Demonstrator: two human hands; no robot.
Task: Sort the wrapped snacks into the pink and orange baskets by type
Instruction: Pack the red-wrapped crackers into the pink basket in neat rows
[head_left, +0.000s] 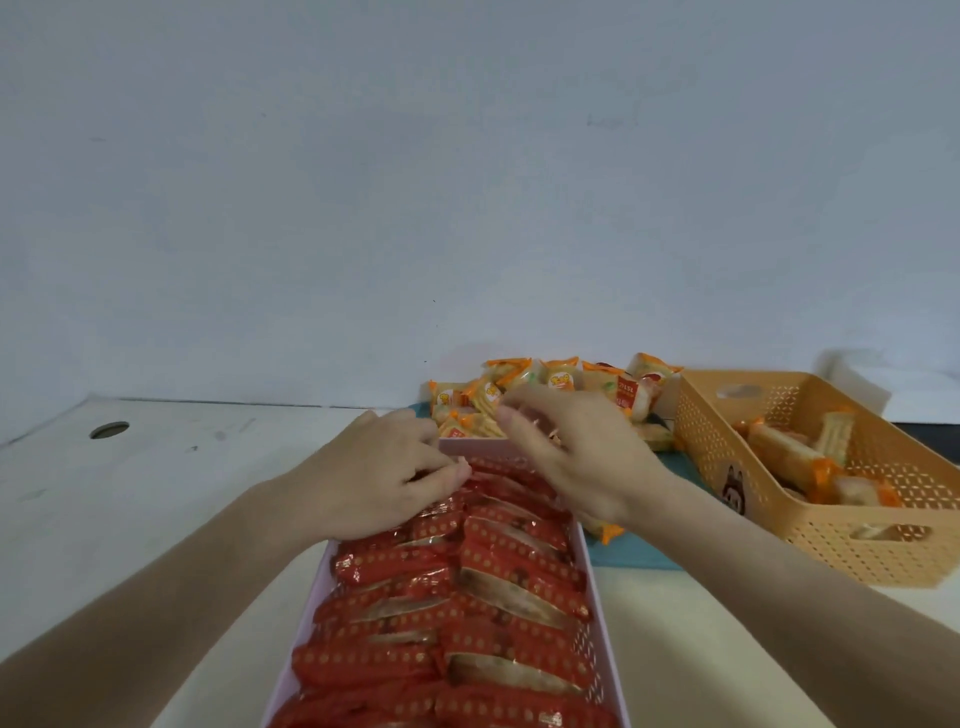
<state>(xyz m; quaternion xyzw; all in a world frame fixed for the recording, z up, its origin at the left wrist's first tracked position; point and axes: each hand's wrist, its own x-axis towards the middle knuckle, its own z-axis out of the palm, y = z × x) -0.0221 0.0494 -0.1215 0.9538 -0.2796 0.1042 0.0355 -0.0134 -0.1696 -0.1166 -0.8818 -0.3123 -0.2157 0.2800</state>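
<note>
A pink basket runs down the middle, packed with several red wrapped snacks. My left hand lies on its far left end, fingers curled onto a red snack there. Over the basket's far right end hovers my right hand, blurred, fingers loosely bent, with nothing visible in them. An orange basket at the right holds several orange-and-white wrapped snacks. Behind my hands, a pile of the same orange-and-white snacks lies on a teal mat.
The white table reaches left to a round cable hole. A pale wall rises close behind the pile. One orange-and-white snack lies on the mat beside the pink basket's right wall.
</note>
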